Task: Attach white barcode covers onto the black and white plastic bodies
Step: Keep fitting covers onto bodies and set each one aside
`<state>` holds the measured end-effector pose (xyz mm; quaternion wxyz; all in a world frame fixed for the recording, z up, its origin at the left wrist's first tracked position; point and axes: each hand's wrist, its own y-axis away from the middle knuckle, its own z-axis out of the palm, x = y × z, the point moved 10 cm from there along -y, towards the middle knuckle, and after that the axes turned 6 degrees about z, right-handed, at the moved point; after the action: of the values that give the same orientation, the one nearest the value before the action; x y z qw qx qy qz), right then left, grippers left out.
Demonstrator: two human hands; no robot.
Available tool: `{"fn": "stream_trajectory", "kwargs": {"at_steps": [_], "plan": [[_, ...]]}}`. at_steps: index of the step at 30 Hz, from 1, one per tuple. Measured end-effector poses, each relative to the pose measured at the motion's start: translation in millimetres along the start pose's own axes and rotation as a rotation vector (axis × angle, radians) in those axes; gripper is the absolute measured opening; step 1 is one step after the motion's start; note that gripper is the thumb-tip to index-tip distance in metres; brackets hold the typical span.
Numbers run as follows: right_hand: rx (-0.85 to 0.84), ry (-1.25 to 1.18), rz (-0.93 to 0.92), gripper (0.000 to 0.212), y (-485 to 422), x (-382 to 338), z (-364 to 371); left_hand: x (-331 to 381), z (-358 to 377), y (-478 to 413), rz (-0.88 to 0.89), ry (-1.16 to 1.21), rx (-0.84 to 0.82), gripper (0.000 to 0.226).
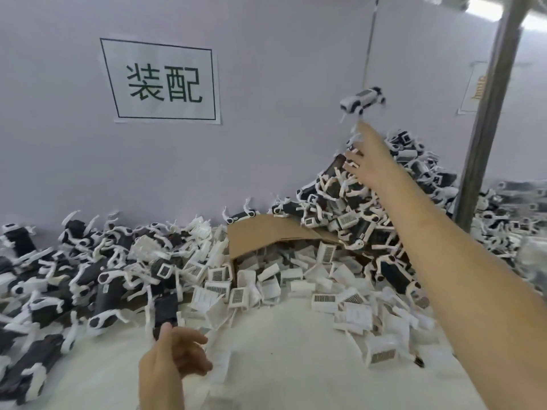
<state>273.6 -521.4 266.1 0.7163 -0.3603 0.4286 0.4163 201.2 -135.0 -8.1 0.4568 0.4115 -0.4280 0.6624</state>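
1. The right hand [364, 161] was released at upper right, fingers straight. One covered body [362, 100] hung in the air just above it, untouched.
2. The left hand [174, 355] curled loosely at lower centre, thumb against a black body [165, 309]; I cannot tell whether it gripped.
3. White barcode covers [296, 279] littered the worktop [281, 371] mid-frame. They looked light, stiff and thin; best pinched by the edges.

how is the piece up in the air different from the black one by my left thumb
The airborne piece hangs above the right hand, touched by nothing; the black body lies on the table by the thumb of the left hand. The airborne piece shows a white panel on top; the black body's upper face is bare and dark. Both are black and white plastic bodies.
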Motion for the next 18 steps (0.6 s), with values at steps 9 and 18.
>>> {"fn": "stream_trajectory", "kwargs": {"at_steps": [9,18], "plan": [[-0.351,0.723,0.021,0.029,143,232,37,7,-4,9,0.167,-0.495,0.029,0.031],[-0.829,1.204,-0.201,0.039,238,317,87,11,-29,11,0.182,-0.498,0.188,0.015]]}}
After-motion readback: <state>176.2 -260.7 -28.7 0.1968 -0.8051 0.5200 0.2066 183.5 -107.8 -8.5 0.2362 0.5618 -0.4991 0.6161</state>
